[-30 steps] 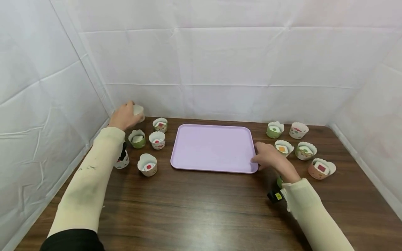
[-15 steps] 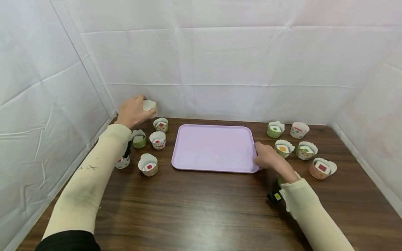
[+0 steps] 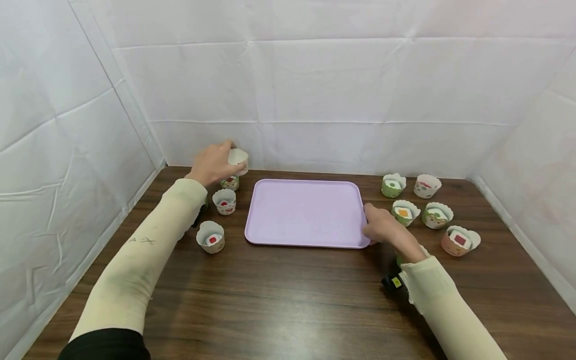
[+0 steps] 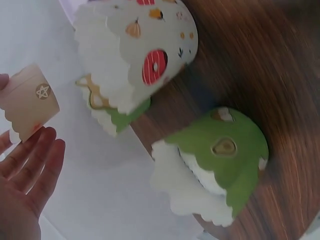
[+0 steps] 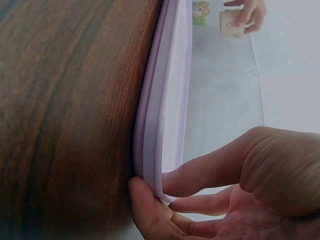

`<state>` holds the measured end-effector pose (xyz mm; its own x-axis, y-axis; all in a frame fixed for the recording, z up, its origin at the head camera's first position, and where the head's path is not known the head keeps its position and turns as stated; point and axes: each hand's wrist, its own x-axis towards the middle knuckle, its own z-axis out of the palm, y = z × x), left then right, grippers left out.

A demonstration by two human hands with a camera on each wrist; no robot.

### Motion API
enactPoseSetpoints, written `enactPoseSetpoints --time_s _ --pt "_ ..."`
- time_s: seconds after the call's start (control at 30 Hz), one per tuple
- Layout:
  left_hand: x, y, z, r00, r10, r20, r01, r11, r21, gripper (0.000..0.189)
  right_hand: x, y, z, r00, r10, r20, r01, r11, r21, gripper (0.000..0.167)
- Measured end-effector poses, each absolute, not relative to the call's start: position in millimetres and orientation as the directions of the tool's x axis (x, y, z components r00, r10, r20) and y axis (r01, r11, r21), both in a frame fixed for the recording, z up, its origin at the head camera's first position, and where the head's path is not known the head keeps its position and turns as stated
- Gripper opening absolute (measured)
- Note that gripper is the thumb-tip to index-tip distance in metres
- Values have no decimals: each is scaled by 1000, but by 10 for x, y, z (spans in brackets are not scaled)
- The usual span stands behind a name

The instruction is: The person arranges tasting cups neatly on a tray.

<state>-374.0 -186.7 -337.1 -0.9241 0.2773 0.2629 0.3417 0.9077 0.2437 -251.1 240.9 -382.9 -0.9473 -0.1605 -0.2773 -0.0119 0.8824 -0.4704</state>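
1. Lilac tray (image 3: 306, 212) lies flat at the centre of a wooden table (image 3: 288, 300), its right rim pinched by the right hand (image 3: 380, 227), thumb beneath and fingers (image 5: 210, 172) curled over the edge.
2. Left hand (image 3: 213, 162) grips a pale paper cup (image 3: 237, 159) by its side, lifted clear of the table just past the tray's far-left corner.
3. Filled cups stand left of the tray, among them a white one (image 3: 224, 201) and a nearer one (image 3: 210, 236).
4. Five more cups cluster right of the tray, including a green one (image 3: 392, 185) and a pink one (image 3: 460, 241).
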Motion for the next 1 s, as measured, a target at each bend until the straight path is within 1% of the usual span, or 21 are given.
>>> enactPoseSetpoints --time_s 0.23,0.47,0.6,0.8,0.9,1.0 --pt "-3742 -1721 -3418 -929 320 189 359 903 238 65 -2496 2390 -3825 -941 -163 -298 -1 878 -479 49" --pt "-3751 -1573 -3449 -914 362 185 398 887 234 59 -2500 2386 -3829 -941 -168 -294 -4 874 -486 49" --pt "-3736 -1488 -3466 -916 377 135 399 889 224 58 -2498 2385 -3827 -939 -170 -299 -2 872 -489 50" --pt "-3742 -1380 -3505 -921 386 50 386 889 248 59 -2495 2383 -3828 -937 -174 -302 -5 874 -487 55" --pt "-3756 -1336 -3524 -917 397 32 391 885 252 59 -2486 2376 -3826 -936 -171 -308 0 875 -484 58" --pt "-3768 -1302 -3544 -915 402 24 396 889 231 60 -2479 2371 -3825 -937 -171 -304 -1 874 -487 58"
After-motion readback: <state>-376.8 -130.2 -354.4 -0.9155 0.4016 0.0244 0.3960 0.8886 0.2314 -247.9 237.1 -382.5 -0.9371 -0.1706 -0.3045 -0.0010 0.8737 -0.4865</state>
